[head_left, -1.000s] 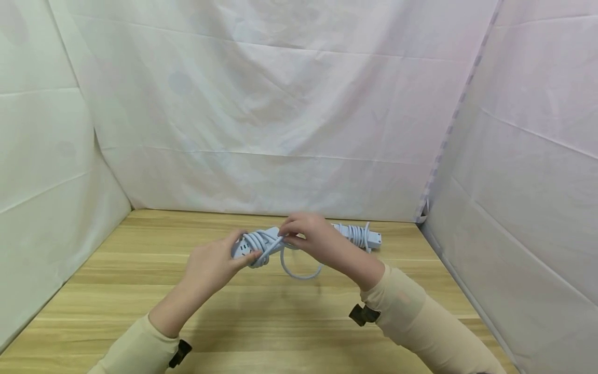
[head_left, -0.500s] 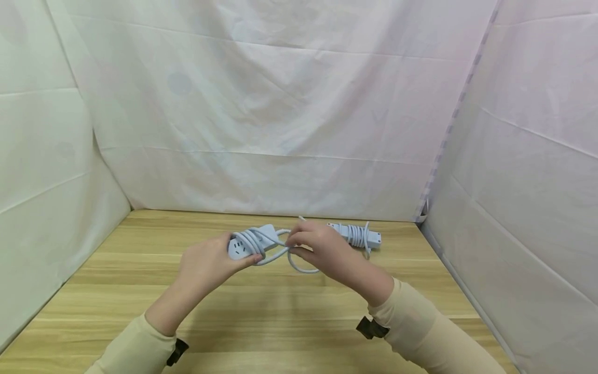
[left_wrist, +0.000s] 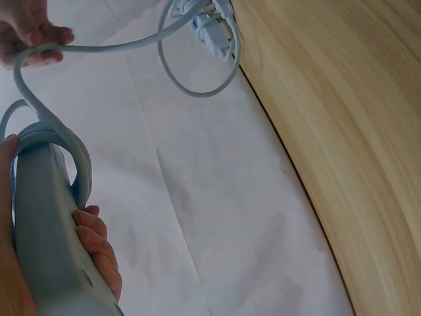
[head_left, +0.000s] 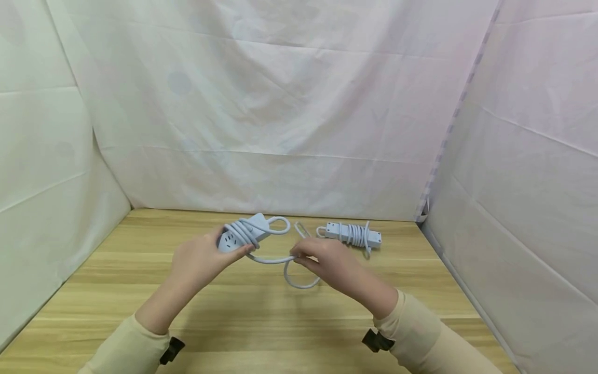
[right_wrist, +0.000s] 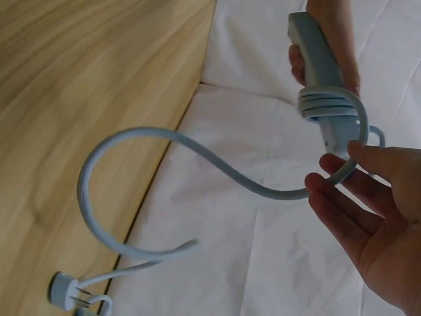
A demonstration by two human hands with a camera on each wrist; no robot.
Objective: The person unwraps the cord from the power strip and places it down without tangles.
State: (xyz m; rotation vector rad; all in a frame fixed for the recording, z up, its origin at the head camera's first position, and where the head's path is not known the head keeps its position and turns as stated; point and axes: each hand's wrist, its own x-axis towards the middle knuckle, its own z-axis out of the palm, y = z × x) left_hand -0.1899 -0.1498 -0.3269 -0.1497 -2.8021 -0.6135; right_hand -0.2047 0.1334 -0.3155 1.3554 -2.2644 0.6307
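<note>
My left hand (head_left: pixel 198 259) grips a white power strip (head_left: pixel 229 242) above the table, tilted, with its far end raised. Several turns of its cord (head_left: pixel 271 261) are wound round the strip's middle. The thumb and fingertips of my right hand (head_left: pixel 333 262) pinch a loose stretch of this cord, a little right of the strip. Beyond the pinch the cord hangs in a loop, clear in the right wrist view, where a plug with prongs (right_wrist: pixel 64 289) shows at the lower left. Which cord that plug belongs to, I cannot tell.
A second white power strip (head_left: pixel 334 230), its cord wound round it, lies on the wooden table (head_left: pixel 280 322) at the back right. White cloth (head_left: pixel 261 104) hangs behind the table and along both sides.
My right hand has drawn the pinched cord right and slightly down, away from the strip, loosening the windings. My left hand and the strip have shifted slightly left.
</note>
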